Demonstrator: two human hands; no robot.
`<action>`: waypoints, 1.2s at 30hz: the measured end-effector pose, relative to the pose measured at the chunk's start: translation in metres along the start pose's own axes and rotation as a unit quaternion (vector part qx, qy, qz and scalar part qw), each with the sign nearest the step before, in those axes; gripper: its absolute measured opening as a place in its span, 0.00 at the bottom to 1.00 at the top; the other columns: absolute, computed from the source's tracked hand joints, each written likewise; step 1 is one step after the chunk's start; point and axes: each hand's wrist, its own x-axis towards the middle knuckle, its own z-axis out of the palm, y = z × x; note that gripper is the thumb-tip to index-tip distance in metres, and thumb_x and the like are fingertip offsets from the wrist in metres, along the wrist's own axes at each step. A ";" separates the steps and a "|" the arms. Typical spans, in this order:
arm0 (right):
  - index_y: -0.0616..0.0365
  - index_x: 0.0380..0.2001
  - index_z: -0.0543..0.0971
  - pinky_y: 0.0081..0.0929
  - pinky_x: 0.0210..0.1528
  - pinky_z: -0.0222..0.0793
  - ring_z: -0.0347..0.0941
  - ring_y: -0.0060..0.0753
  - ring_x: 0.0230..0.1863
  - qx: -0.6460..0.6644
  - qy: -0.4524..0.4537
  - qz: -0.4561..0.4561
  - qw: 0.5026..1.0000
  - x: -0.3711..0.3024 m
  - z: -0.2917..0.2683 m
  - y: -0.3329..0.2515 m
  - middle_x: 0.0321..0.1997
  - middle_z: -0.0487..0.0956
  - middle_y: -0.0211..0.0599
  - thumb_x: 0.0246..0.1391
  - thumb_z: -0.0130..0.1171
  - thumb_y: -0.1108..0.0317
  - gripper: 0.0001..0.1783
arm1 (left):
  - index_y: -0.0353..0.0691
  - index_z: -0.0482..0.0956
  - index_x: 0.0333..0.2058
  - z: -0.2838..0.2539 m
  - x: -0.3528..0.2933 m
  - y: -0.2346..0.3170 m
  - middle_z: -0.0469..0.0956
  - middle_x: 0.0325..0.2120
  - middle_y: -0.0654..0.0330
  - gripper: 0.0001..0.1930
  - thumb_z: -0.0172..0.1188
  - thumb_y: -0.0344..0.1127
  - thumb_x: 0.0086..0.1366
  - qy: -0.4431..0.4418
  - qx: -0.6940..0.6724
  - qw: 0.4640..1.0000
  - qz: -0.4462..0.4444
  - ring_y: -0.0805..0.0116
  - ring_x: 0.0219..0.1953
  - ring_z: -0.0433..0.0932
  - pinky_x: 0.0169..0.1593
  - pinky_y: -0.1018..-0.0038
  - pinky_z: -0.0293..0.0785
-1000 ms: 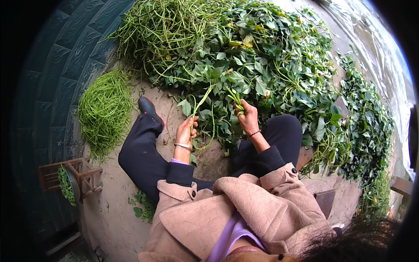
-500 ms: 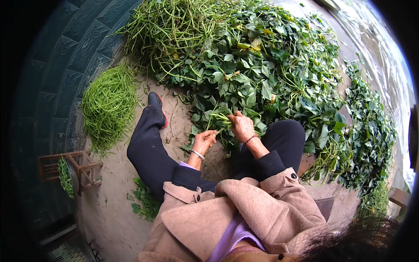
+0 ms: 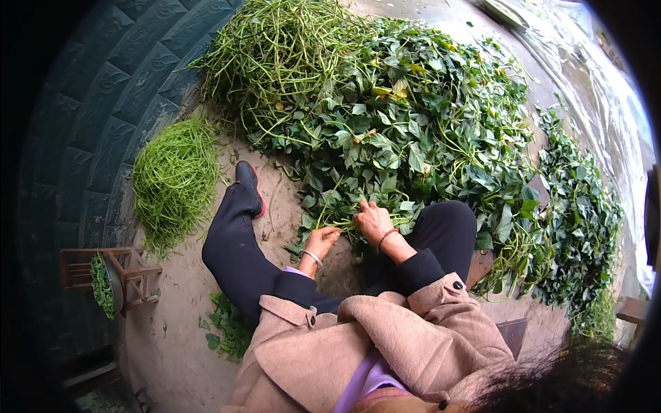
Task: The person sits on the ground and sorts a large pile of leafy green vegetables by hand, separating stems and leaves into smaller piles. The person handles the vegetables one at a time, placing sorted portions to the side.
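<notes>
My right hand [image 3: 374, 224], with a red beaded bracelet at its wrist, is closed round several green leafy stems [image 3: 346, 224]. Beside it, my left hand [image 3: 321, 243] wears a pale bangle, its fingers pinched at the left ends of those stems. What lies between its fingertips is partly hidden. Both hands hover at the near edge of a big pile of leafy green vines [image 3: 392, 131], between my knees. Some leaves hang under my right hand, blending into the pile.
A heap of bare light-green stems [image 3: 175, 180] lies to the left, near my dark shoe [image 3: 249, 184]. Larger tangled stems [image 3: 275, 51] are at the far left. A small wooden stool [image 3: 141, 277] stands left; loose leaves [image 3: 231, 329] lie by my left thigh. Clear plastic sheeting [image 3: 585, 89] is far right.
My right hand has come slightly down and left, still holding the stems. The left hand has lowered a little while staying pinched. The view has shifted slightly.
</notes>
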 end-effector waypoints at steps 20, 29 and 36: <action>0.56 0.33 0.78 0.43 0.36 0.70 0.75 0.54 0.33 0.293 -0.051 0.034 0.954 0.000 0.014 -0.016 0.27 0.78 0.49 0.46 0.60 0.54 0.17 | 0.43 0.83 0.38 -0.018 0.010 -0.057 0.76 0.19 0.64 0.09 0.56 0.38 0.64 0.259 0.017 0.965 -0.022 0.75 0.17 0.70 0.22 0.74 0.66; 0.56 0.33 0.76 0.45 0.34 0.68 0.74 0.53 0.32 0.235 0.143 0.136 0.952 0.006 -0.009 0.006 0.26 0.76 0.47 0.40 0.55 0.71 0.12 | 0.42 0.74 0.49 -0.009 0.009 0.009 0.71 0.20 0.68 0.13 0.48 0.37 0.69 0.113 -0.258 0.954 -0.106 0.82 0.15 0.64 0.18 0.84 0.60; 0.54 0.42 0.75 0.33 0.44 0.69 0.68 0.41 0.44 0.186 0.237 -0.047 0.952 0.014 -0.032 -0.001 0.45 0.74 0.32 0.29 0.61 0.79 0.28 | 0.40 0.73 0.51 -0.006 -0.008 0.044 0.68 0.20 0.71 0.18 0.52 0.44 0.68 0.047 -0.243 0.965 -0.083 0.86 0.13 0.55 0.16 0.87 0.51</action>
